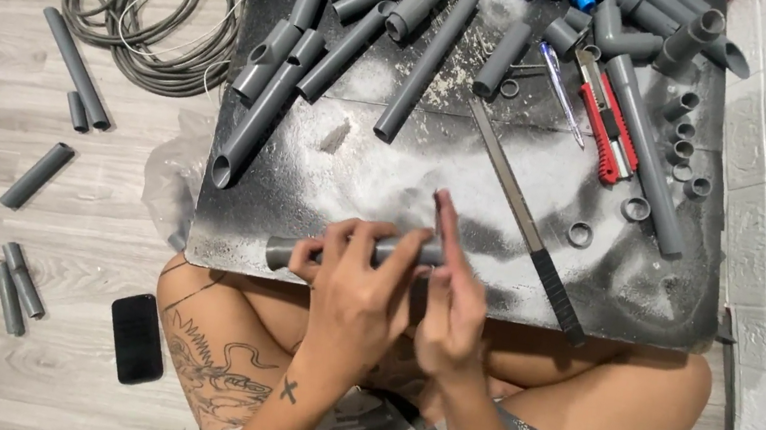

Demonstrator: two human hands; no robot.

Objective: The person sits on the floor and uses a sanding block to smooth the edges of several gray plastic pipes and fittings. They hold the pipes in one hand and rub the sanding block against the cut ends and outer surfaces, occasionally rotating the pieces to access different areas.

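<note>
At the dusty black board's (pixel 230 223) near edge, the left hand (pixel 353 292) grips a short grey plastic pipe (pixel 281 252) while the right hand (pixel 451 301), fingers straight, presses its end; dust could let it slip.

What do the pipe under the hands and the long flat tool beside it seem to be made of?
Pipe: likely grey plastic, matte, uniform colour, thin hollow wall. Long flat tool: apparently bare metal blade, dull grey sheen, with a black ribbed handle, perhaps rubber or plastic.
</note>
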